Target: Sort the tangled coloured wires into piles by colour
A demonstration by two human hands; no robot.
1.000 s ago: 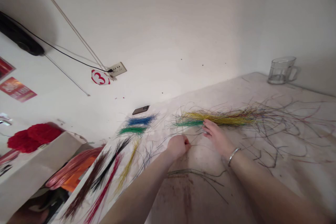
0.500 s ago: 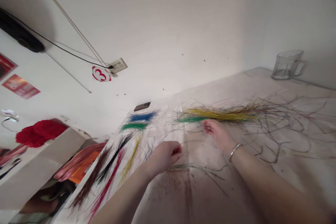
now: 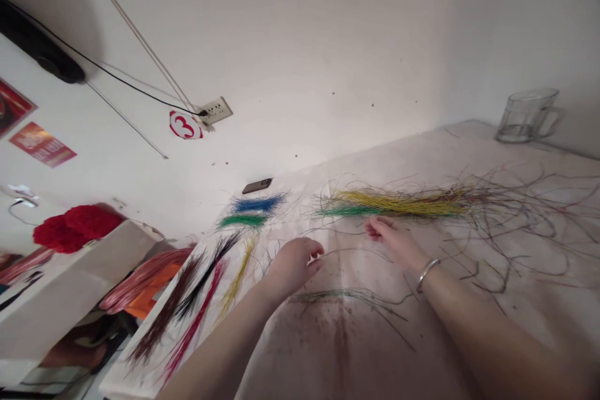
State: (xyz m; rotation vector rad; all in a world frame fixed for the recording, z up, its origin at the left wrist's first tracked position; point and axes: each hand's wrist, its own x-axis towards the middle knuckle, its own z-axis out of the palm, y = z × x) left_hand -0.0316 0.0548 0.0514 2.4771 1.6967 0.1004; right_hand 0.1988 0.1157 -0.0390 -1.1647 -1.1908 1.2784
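My left hand (image 3: 291, 262) hovers low over the white table (image 3: 469, 337), its fingers curled, thumb and forefinger pinching a thin wire (image 3: 356, 252) that trails to the right. My right hand (image 3: 392, 239), with a metal bangle on the wrist, has its fingertips pressed together at the near edge of a long mixed bundle of yellow and green wires (image 3: 398, 203). What they hold is too fine to see. A small greenish bunch (image 3: 347, 295) lies just in front of both hands.
Sorted wire piles lie to the left: blue (image 3: 257, 204), green (image 3: 242, 220), yellow (image 3: 238, 276), black (image 3: 206, 281), red (image 3: 193, 325), brown (image 3: 157, 325). Loose tangled wires (image 3: 515, 231) spread to the right. A glass mug (image 3: 527, 115), a phone (image 3: 257, 185) and a white box (image 3: 70, 281) stand around.
My left hand has drawn back left and toward me, away from the right hand, and its fist has loosened. The right hand has stayed at the bundle's edge. The view has shifted slightly.
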